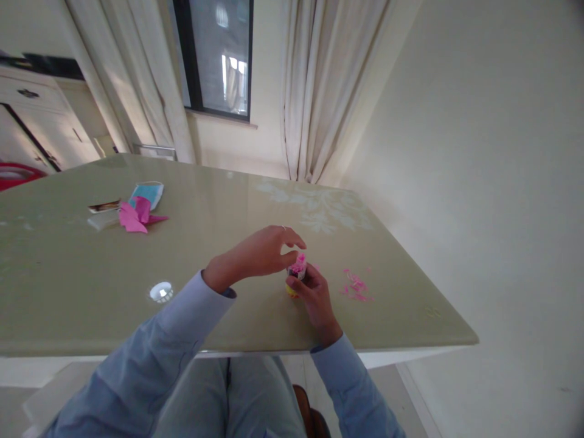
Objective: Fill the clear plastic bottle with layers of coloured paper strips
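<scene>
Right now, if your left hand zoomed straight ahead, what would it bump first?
Probably the pink bits at the top of the small container: the thumb of the left hand looks right by them. I can't tell if they already touch.

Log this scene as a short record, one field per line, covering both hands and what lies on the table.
Left grip: open, fingers and thumb apart, over the container's top; contact unclear
Right grip: closed around the small container
Small container: upright, yellow at the bottom
Container top: pink shreds
Loose pink scraps: scattered on the table, right of the right grip
Far left of table: crumpled pink paper against a blue face mask
Background: window between curtains
</scene>
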Action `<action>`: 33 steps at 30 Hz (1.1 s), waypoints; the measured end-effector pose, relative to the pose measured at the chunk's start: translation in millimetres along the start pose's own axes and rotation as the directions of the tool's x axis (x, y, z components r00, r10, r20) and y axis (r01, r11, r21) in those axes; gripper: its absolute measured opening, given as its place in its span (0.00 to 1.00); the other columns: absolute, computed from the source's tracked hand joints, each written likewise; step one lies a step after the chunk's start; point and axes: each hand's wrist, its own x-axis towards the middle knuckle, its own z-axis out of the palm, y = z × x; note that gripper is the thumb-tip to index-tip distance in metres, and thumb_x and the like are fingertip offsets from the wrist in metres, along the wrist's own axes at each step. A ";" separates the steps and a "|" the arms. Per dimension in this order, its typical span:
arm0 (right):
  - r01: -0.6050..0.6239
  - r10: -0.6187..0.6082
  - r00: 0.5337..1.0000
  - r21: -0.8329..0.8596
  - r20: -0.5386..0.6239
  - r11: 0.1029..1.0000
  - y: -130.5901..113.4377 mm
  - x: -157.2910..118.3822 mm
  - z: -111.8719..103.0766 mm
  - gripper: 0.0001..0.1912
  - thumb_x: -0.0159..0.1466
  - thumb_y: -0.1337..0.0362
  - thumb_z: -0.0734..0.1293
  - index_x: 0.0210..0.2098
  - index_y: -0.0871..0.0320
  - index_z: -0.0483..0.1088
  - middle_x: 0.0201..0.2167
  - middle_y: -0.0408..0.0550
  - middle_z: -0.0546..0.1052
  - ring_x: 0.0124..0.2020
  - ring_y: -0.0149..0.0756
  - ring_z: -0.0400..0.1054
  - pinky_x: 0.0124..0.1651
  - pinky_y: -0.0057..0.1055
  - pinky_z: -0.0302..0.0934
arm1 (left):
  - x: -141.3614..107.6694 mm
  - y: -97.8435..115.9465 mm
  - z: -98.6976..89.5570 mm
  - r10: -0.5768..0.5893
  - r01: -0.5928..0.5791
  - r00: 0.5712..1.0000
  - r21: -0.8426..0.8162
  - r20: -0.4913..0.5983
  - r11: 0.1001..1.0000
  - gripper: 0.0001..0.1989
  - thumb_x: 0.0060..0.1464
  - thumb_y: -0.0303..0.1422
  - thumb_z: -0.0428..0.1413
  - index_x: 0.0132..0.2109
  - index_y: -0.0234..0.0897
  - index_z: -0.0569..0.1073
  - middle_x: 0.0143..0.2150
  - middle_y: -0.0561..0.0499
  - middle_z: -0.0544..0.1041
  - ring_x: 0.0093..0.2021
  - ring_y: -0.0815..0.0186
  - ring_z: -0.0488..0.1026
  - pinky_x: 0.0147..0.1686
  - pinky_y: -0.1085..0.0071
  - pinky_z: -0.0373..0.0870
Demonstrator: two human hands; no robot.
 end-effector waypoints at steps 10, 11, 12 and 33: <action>0.049 -0.047 0.998 0.061 -0.040 0.997 0.8 0.0 0.2 0.16 0.54 0.57 0.77 0.38 0.57 0.76 0.33 0.45 0.75 0.34 0.34 0.65 0.37 0.28 0.62 | -33.9 3.4 28.1 -0.034 0.032 0.999 0.100 0.015 0.994 0.17 0.63 0.39 0.54 0.56 0.43 0.77 0.68 0.42 0.67 0.65 0.55 0.67 0.63 0.57 0.64; 0.058 -0.056 0.998 0.052 -0.040 0.997 1.6 0.1 0.0 0.17 0.54 0.57 0.77 0.39 0.57 0.77 0.34 0.45 0.76 0.35 0.35 0.67 0.39 0.29 0.63 | -35.2 4.6 29.5 -0.045 0.043 0.999 0.107 0.015 0.993 0.17 0.63 0.40 0.55 0.55 0.43 0.78 0.68 0.41 0.66 0.66 0.54 0.66 0.63 0.56 0.64; 0.064 -0.063 0.997 0.041 -0.036 0.997 2.5 0.2 -0.4 0.18 0.53 0.56 0.77 0.40 0.57 0.77 0.36 0.46 0.76 0.37 0.37 0.68 0.40 0.30 0.64 | -35.5 6.1 30.2 -0.058 0.055 0.998 0.118 0.014 0.991 0.16 0.62 0.40 0.55 0.54 0.43 0.78 0.68 0.41 0.66 0.66 0.54 0.66 0.63 0.56 0.65; 0.048 -0.052 0.998 0.098 0.041 0.994 -1.0 -0.8 3.1 0.18 0.54 0.55 0.77 0.40 0.56 0.76 0.36 0.46 0.77 0.37 0.36 0.68 0.42 0.32 0.63 | -23.3 10.4 19.8 -0.036 0.030 0.998 0.153 0.042 0.988 0.11 0.61 0.37 0.57 0.45 0.42 0.82 0.66 0.44 0.69 0.66 0.54 0.67 0.63 0.58 0.65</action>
